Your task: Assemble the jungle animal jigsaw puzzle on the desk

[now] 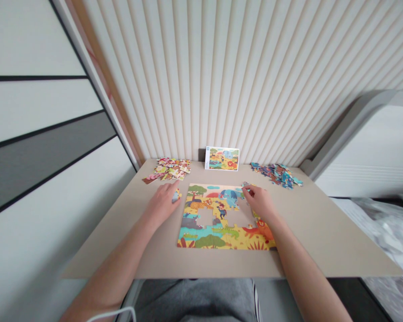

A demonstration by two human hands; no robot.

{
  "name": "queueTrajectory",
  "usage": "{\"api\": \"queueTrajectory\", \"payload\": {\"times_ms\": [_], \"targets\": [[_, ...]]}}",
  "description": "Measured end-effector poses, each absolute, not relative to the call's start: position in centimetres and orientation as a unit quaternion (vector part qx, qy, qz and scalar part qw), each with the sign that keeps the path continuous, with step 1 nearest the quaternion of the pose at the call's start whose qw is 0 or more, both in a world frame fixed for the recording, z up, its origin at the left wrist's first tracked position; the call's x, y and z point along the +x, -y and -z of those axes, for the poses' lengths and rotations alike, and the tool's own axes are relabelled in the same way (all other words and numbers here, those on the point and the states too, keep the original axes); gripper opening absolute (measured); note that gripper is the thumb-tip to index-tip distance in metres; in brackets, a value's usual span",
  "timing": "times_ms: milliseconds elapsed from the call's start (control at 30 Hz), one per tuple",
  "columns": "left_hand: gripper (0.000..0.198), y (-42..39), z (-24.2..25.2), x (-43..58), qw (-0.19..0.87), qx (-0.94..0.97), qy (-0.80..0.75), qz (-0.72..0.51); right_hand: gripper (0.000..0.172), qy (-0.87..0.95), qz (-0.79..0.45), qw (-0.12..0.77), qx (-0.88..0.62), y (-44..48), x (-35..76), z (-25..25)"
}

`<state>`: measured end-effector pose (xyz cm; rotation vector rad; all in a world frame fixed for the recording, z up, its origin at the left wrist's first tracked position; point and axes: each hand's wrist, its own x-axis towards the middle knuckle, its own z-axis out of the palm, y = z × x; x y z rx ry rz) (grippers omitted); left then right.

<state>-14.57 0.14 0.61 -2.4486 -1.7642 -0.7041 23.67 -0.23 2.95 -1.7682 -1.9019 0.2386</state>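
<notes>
A partly assembled jigsaw puzzle [210,241] with jungle animals lies flat on the table in front of me. Gaps show left of its middle and toward the right, where bare tabletop is visible. My right hand [258,200] is at the puzzle's upper right corner, thumb and fingers pinched on a puzzle piece [246,184] that is mostly hidden. To the left of the puzzle, my left hand [163,201] rests low over the table with its index finger stretched out. Beside its thumb lies a loose puzzle piece [176,196], partly covered by the hand.
A picture card [222,158] of the same scene stands against the pleated curtain [195,80]. Loose pieces form a light-coloured pile [171,170] at the back left and a blue-brown pile [278,174] at the back right. The table's [154,264] near edge faces my lap.
</notes>
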Motion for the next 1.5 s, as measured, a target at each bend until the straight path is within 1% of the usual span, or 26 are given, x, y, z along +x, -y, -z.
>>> {"api": "queueTrajectory", "payload": {"times_ms": [100,167,233,267,300,367,433,467,567,667,800,933,1000,1067,1133,1200,1267,1333,1500], "targets": [[0.061,-0.3,-0.7,-14.3,-0.015,-0.799,0.532,0.279,0.035,0.705,-0.093,0.273,-0.648,0.3,23.5,-3.0],[0.053,-0.3,-0.8,-13.9,-0.056,-0.803,0.505,0.311,0.036,0.709,-0.101,0.284,-0.638,0.4,23.3,-3.1],[0.045,-0.1,-0.9,-13.3,-0.116,-0.796,0.484,0.344,0.036,0.716,-0.113,0.298,-0.621,0.5,23.1,-3.2],[0.045,0.1,-1.0,-12.9,-0.16,-0.784,0.476,0.364,0.037,0.72,-0.123,0.304,-0.611,0.6,22.9,-3.3],[0.047,0.3,-1.2,-12.5,-0.214,-0.767,0.467,0.385,0.037,0.724,-0.138,0.31,-0.601,0.7,22.6,-3.3],[0.06,0.8,-1.4,-11.6,-0.338,-0.719,0.444,0.415,0.039,0.731,-0.175,0.317,-0.579,0.9,22.0,-3.4],[0.071,1.4,-1.5,-10.7,-0.439,-0.675,0.421,0.417,0.042,0.737,-0.209,0.323,-0.556,1.4,21.1,-3.5],[0.073,1.6,-1.5,-10.3,-0.473,-0.663,0.412,0.408,0.042,0.742,-0.221,0.327,-0.542,1.6,20.6,-3.6],[0.075,2.1,-1.1,-9.2,-0.529,-0.65,0.395,0.376,0.041,0.762,-0.258,0.333,-0.492,2.6,18.9,-3.7],[0.069,2.2,-0.4,-8.4,-0.552,-0.647,0.38,0.364,0.04,0.77,-0.328,0.315,-0.446,3.4,17.3,-3.5],[0.057,2.3,0.1,-7.8,-0.548,-0.661,0.361,0.365,0.04,0.757,-0.423,0.303,-0.396,4.0,16.0,-2.7],[0.049,2.5,-0.1,-7.6,-0.515,-0.693,0.358,0.356,0.04,0.752,-0.437,0.309,-0.384,4.1,15.6,-2.5],[0.041,2.6,-0.3,-7.6,-0.437,-0.728,0.369,0.379,0.04,0.764,-0.424,0.295,-0.388,3.8,16.2,-2.9],[0.034,2.5,-0.6,-7.9,-0.306,-0.778,0.384,0.393,0.039,0.77,-0.385,0.296,-0.414,3.2,17.7,-3.5],[0.034,2.3,-0.7,-8.2,-0.188,-0.82,0.391,0.374,0.04,0.75,-0.344,0.322,-0.463,2.3,20.0,-3.9],[0.036,2.2,-0.7,-8.5,-0.129,-0.847,0.391,0.336,0.045,0.711,-0.34,0.342,-0.512,1.2,22.7,-4.0],[0.038,2.0,-0.5,-8.7,-0.106,-0.861,0.393,0.304,0.052,0.672,-0.345,0.343,-0.558,0.3,25.2,-3.9],[0.039,2.0,-0.2,-8.7,-0.097,-0.872,0.39,0.28,0.052,0.649,-0.349,0.335,-0.588,-0.2,27.0,-3.6],[0.038,2.2,0.5,-8.7,-0.097,-0.879,0.391,0.256,0.041,0.623,-0.382,0.296,-0.615,-0.2,27.9,-3.1]]}}
